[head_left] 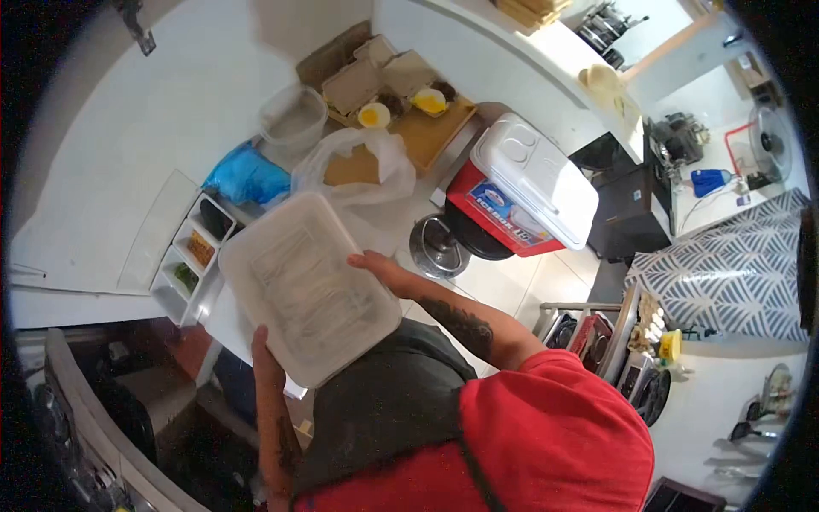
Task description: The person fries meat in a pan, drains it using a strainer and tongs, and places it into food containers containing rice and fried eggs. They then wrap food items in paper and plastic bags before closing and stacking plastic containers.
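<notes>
A large rectangular translucent plastic container (311, 294) is held in front of my body, tilted, its broad flat face turned toward me. My right hand (377, 271) grips its right edge, with the thumb lying over the rim. Along the lower left edge my left hand (266, 357) holds it, fingers mostly hidden behind. Pale shapes show dimly through the plastic; I cannot tell what they are. Just beyond it are an open clear plastic bag (392, 162) and a blue plastic bag (247, 173). A white divided tray (175, 260) with small portions of food is at its left.
Egg cartons (354, 84), yellow-filled cups (374, 115), a wooden tray (431, 141) and a clear tub (293, 119) sit at the back of the counter. Right of them are a red and white ice box (512, 196) and a steel pot (437, 247). A patterned cloth (725, 269) covers something farther right.
</notes>
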